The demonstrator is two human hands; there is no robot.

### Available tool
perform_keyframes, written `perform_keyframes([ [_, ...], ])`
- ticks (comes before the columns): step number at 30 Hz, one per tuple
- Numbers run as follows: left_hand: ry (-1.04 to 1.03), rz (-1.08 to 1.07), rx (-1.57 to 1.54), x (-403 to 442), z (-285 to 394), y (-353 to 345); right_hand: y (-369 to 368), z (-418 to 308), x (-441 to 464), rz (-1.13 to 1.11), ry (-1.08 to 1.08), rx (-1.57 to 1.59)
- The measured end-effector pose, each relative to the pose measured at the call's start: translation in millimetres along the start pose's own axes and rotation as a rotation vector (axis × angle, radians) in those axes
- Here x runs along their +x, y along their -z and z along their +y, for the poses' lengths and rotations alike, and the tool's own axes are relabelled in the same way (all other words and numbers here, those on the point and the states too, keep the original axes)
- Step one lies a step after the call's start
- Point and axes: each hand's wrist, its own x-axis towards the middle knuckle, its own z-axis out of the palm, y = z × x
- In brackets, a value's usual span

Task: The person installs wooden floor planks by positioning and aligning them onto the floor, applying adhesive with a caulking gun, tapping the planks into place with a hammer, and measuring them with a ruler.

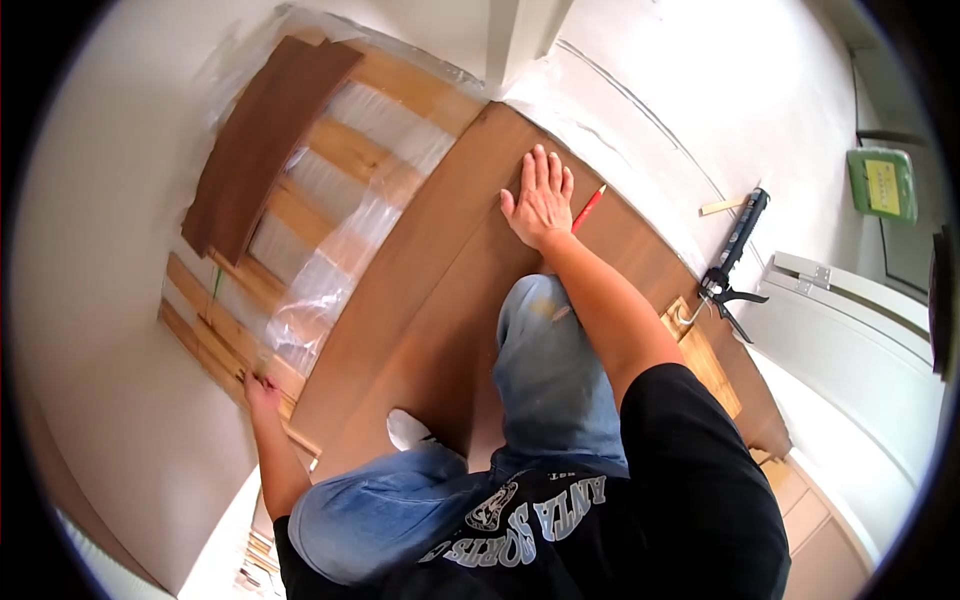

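My right hand (pixel 540 203) lies flat with fingers stretched out on the brown floorboards (pixel 420 300). Just beside its wrist, a red pencil (pixel 590 207) rests on the boards. Over at the left, my left hand (pixel 262 389) is low by the wooden battens (pixel 225 345), its fingers curled together. Whatever those fingers hold is too small and blurred to make out. Clear plastic sheeting (pixel 325 300) lies over and between the battens, along the edge of the laid boards.
Loose brown planks (pixel 265 150) lie across the battens at upper left. A black caulking gun (pixel 738 240) sits at right, near a wood strip (pixel 722 206) and a white door frame (pixel 850 320). A green package (pixel 882 185) is farther right. My knee rests on the boards.
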Motion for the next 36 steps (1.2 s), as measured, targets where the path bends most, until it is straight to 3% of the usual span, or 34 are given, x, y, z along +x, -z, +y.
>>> perform_keyframes([
  [1,0.042,-0.218,-0.147,1.6,5.2,28.9,0.3,0.4,0.5,0.004,-0.010,0.013],
  [4,-0.099,-0.183,-0.323,-133.8,10.2,3.3,-0.3,5.4,10.6,0.127,-0.004,0.013],
  [6,-0.198,-0.192,-0.381,-161.8,6.5,67.3,4.7,10.7,25.1,0.214,0.013,-0.025],
  [8,-0.301,-0.182,-0.125,-208.8,-12.2,111.1,6.2,8.6,28.6,0.188,0.029,-0.128],
  [10,-0.244,0.073,0.174,-275.1,-38.9,108.6,6.8,14.3,32.5,0.191,0.100,-0.209],
  [11,-0.353,0.019,0.225,-282.6,-64.8,126.6,3.5,18.1,38.0,0.142,0.137,-0.158],
  [12,-0.307,0.062,0.341,-282.6,-86.6,161.5,21.1,8.5,39.9,-0.036,0.058,-0.086],
  [13,-0.214,0.153,0.470,-284.1,-103.2,175.6,4.4,15.7,45.3,0.053,0.092,-0.127],
  [14,-0.285,0.271,0.398,-294.3,-125.8,155.5,-25.2,32.8,55.8,0.241,0.157,-0.183],
  [17,-0.224,0.442,0.240,-306.7,-164.2,131.7,-41.5,42.3,60.4,0.228,0.108,-0.339],
  [21,-0.173,0.456,0.250,-288.0,-183.8,142.5,-33.6,36.4,63.4,0.118,0.059,-0.359],
  [36,-0.298,0.439,0.647,-250.6,-158.0,138.7,-40.0,43.0,66.8,0.158,0.072,-0.340],
])
